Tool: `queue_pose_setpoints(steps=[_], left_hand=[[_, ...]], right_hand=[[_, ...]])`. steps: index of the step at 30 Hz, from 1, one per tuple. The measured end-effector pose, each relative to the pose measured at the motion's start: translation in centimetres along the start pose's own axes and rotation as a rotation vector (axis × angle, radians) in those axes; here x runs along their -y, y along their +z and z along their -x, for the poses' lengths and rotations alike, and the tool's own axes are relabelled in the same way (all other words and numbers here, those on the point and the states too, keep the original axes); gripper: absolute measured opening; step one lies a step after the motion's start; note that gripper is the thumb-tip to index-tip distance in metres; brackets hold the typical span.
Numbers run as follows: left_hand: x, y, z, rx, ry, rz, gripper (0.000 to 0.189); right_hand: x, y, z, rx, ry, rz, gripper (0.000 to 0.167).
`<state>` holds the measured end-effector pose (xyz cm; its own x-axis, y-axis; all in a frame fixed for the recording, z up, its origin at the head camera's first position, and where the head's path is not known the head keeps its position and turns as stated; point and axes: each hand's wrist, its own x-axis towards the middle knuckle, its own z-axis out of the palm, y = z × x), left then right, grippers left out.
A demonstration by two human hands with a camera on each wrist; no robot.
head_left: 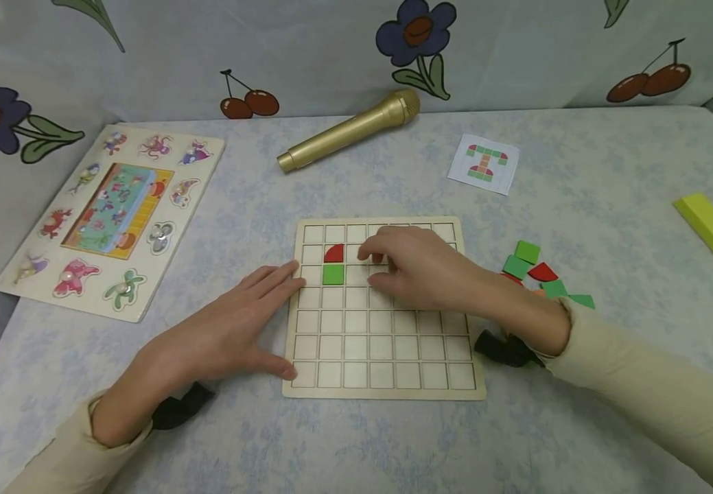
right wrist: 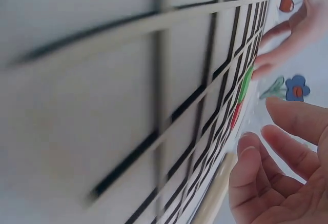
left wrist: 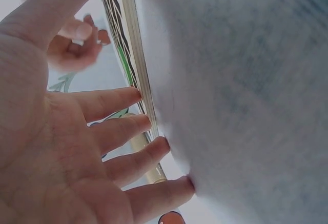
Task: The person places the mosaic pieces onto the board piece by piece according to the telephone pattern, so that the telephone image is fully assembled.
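A wooden grid board point(head_left: 383, 393) lies flat on the table. Within its squares sit a red quarter-round tile point(head_left: 334, 254) and, just below it, a green square tile point(head_left: 333, 274). My left hand point(head_left: 223, 329) rests with spread fingers along the board's left edge; in the left wrist view its straight fingertips point(left wrist: 160, 144) touch that edge. Over the upper right of the board hovers my right hand point(head_left: 421, 267), fingers loosely bent. The right wrist view shows its thumb point(right wrist: 294, 116) apart from the fingers, with no tile visible between them.
Loose green, red and orange tiles point(head_left: 555, 288) lie right of the board, partly behind the right forearm. A pattern card point(head_left: 455, 168) and a gold microphone point(head_left: 350, 138) lie farther back. A picture puzzle board point(head_left: 41, 278) is at left, a yellow block point(head_left: 711, 228) at far right.
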<state>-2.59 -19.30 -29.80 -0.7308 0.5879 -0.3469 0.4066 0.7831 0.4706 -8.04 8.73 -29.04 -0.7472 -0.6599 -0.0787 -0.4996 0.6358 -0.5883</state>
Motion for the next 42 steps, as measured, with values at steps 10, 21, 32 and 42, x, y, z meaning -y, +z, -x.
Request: queue_pose_setpoints(steps=[10, 21, 32, 42], left_hand=[[-0.1, 0.0, 0.0, 0.014, -0.009, 0.001, 0.111], [-0.1, 0.0, -0.2, 0.016, -0.006, 0.011, 0.110], [-0.1, -0.1, -0.1, 0.015, -0.007, 0.000, 0.110], [-0.1, -0.1, -0.1, 0.018, -0.010, -0.004, 0.110]], right_hand=[[-4.4, -2.3, 6.7, -0.140, 0.088, -0.073, 0.023], [-8.7, -3.6, 11.5, -0.183, 0.289, 0.132, 0.021], [-10.0, -3.8, 12.4, -0.153, 0.286, 0.138, 0.025], [-10.2, -3.6, 12.3, -0.166, 0.248, 0.149, 0.031]])
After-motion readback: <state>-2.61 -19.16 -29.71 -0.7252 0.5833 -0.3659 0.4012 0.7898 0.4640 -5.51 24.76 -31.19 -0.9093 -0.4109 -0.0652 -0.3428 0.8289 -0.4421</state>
